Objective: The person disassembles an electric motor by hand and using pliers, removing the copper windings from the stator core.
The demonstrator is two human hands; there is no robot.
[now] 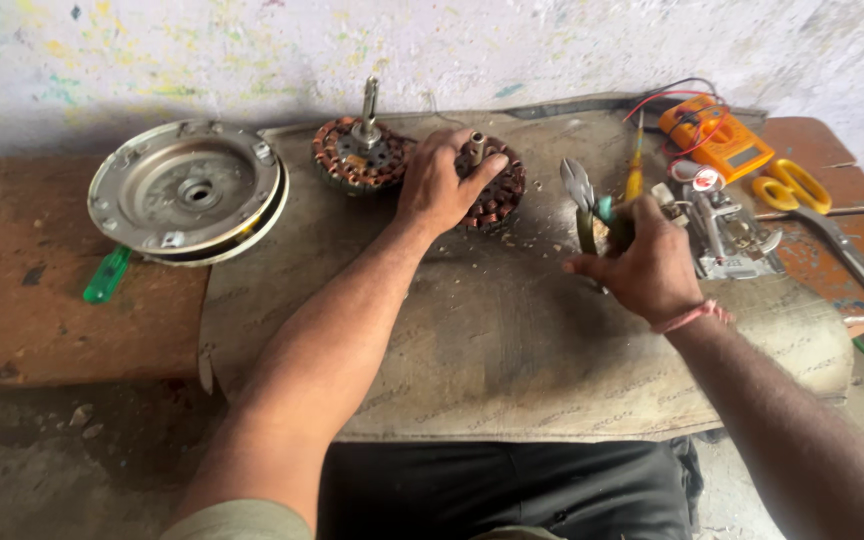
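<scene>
A person sits at a low workbench covered by a worn grey fibre mat [512, 340], seen from above. The left hand [442, 180] rests palm-down, fingers spread, gripping a round copper-wound motor stator [497, 195] with a short steel shaft, at the far middle of the mat. The right hand [647, 265] is clenched around the green handles of a pair of steel pliers [580, 195], their tips pointing up and away, just right of the stator.

A second copper-wound stator with a taller shaft [362, 150] sits just left of the first. Further left lies a round silver metal motor cover [187, 190], with a green plastic handle [107, 275] near it. To the far right are an orange multimeter with red leads [717, 140], yellow-handled scissors [802, 195] and a small metal mechanism [727, 235].

Risks, as a judgement: the plier tips stand close to the left fingers and could nick them if the tool slips. The thin copper windings could be scraped or cut by a careless grip. The crowded right edge could send tools sliding off.
</scene>
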